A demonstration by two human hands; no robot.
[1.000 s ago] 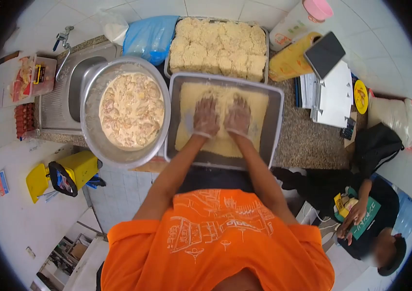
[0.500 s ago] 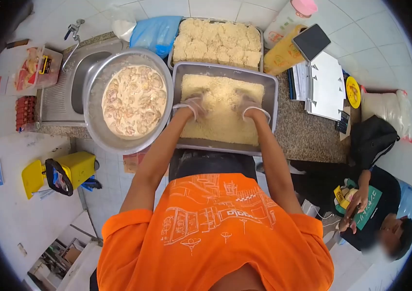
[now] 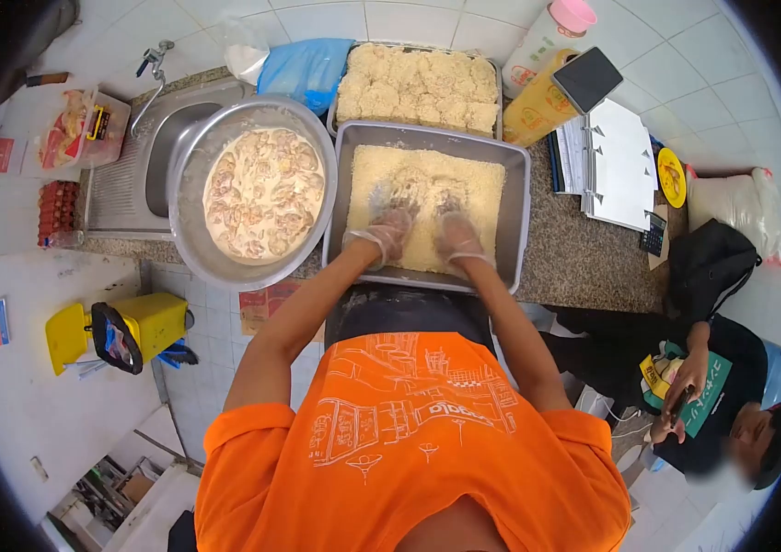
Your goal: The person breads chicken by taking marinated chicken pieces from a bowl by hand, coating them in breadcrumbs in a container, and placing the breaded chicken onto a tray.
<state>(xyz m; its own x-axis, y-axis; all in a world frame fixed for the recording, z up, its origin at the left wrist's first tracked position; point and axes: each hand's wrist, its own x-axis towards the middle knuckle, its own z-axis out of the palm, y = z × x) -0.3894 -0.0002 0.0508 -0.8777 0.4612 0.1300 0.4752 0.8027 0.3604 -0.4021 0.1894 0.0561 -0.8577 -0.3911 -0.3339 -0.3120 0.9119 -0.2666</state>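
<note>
A grey tub point(image 3: 520, 207) holds pale yellow crumbs point(image 3: 480, 175). My left hand point(image 3: 390, 232), in a clear glove, presses into the crumbs left of the middle, its fingertips partly covered. Beside it my right hand point(image 3: 457, 230), also gloved, rests in the crumbs with its fingertips partly buried. The fingers of both hands are blurred and coated with crumbs, so their pose is unclear. To the left stands a large metal bowl point(image 3: 190, 241) of meat pieces point(image 3: 261, 198) in creamy batter. Behind the tub, a tray holds crumb-coated pieces point(image 3: 418, 87).
A metal sink point(image 3: 162, 166) lies left of the bowl. Right of the tub are a yellow roll point(image 3: 538, 106), a phone point(image 3: 587, 80), an open binder point(image 3: 618, 170) and a calculator point(image 3: 654, 235). Another person point(image 3: 731, 386) sits at the lower right, holding a dark object.
My hands first moved apart towards the tub's sides, then came back together nearer its front middle. The crumbs between them have shifted. The camera view has moved slightly.
</note>
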